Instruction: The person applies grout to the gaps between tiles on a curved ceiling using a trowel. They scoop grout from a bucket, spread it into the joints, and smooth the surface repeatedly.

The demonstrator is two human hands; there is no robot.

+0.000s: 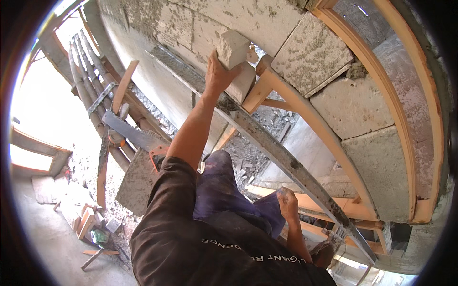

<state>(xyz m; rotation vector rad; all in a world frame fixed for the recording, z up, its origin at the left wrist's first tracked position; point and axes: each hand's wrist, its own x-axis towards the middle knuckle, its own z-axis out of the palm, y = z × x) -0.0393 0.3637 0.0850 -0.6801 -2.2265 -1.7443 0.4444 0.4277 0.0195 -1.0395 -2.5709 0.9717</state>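
Rough block wall (pixel 267 21) spans the far side, with bamboo poles (pixel 85 86) off to the left. Against it, a pale block chunk (pixel 234 50) appears to rest on a lower block (pixel 242 83), beside a wooden frame (pixel 329 128); the left hand (pixel 221 72) is clamped around the chunk's near side. The right hand (pixel 288 202) is curled beside the trousers (pixel 217 186); whether it grips anything, I cannot tell. With 2 uneven pieces meeting, a slack hold or off-centre push could slide the upper piece past the metal rail (pixel 274 143) toward the rubble (pixel 260 131) below, or pinch the thumb between them.
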